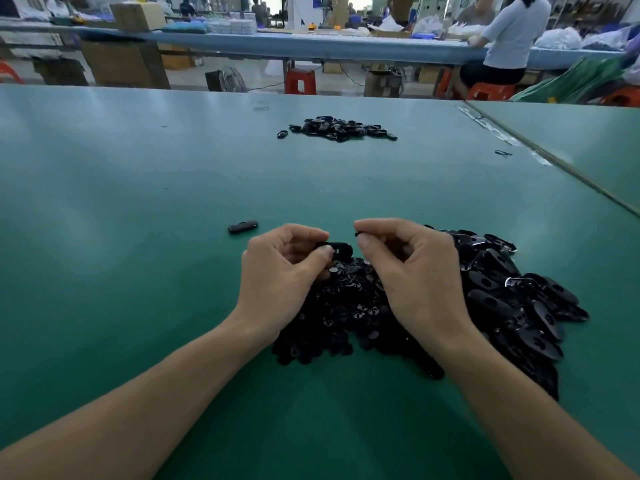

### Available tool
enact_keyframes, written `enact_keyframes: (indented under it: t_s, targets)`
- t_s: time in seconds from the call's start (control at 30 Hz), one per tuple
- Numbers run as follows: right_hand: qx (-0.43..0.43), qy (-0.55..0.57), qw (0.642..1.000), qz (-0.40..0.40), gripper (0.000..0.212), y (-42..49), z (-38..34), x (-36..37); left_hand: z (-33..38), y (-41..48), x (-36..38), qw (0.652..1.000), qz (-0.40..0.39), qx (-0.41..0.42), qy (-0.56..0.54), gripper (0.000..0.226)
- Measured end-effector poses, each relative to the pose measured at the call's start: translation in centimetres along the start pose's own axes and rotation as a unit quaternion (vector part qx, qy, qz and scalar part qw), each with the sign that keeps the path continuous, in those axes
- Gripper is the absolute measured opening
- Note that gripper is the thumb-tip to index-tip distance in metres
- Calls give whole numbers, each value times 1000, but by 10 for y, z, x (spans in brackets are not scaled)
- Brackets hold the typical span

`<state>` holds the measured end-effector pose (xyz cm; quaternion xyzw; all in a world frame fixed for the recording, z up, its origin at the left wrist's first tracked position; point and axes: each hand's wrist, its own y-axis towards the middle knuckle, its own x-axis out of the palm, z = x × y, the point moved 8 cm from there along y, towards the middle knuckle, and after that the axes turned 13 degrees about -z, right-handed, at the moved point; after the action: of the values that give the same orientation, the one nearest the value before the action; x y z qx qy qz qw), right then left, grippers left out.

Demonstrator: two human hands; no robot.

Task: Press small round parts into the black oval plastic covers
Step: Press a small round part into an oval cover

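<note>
Just below the middle of the frame we hold one black oval cover (338,250) in our left hand (282,270), thumb and curled fingers pinching its left end so that it sticks out to the right. Our right hand (410,268) is curled too, thumb and forefinger pinching a small round part (358,233) just above and to the right of the cover's free end; whether the two touch we cannot tell.

Under both wrists lies a heap of small round parts (346,310) on the green table (138,202). Touching it on the right is a bigger heap of oval covers (519,299). A lone cover (242,226) lies near our left hand, up and to the left.

Well apart, in the upper middle, sits a smaller far pile (341,128) of black pieces. In the upper right a person (509,36) sits at another bench, and a red stool (300,81) stands beyond our table's far edge.
</note>
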<state>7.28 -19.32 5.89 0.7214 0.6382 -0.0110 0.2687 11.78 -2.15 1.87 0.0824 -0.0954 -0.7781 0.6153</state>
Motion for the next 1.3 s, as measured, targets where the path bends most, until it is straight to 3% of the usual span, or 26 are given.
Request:
enact_keyframes:
  t_s: [0.2,0.57,0.77,1.0,1.17,1.3]
  targets:
    - [31,26,999,15,12,-20,16,-8,7,-4,6,999,-22,21,23,25]
    - [7,35,999,-7,17,-23,17,-2,19,-12,17,997,-64,35,40,20]
    - [-17,7,1000,2,19,-26,11,-3,23,-13,21,994,-78,49,60,35]
    - [-33,7,999,-4,21,-26,6,-3,31,-17,32,969,-109,100,199,36]
    - [-44,7,999,-3,21,-27,3,-2,36,-18,36,943,-114,147,277,29]
    - [-46,-17,999,14,19,-29,0,-4,32,-16,29,959,-81,118,246,19]
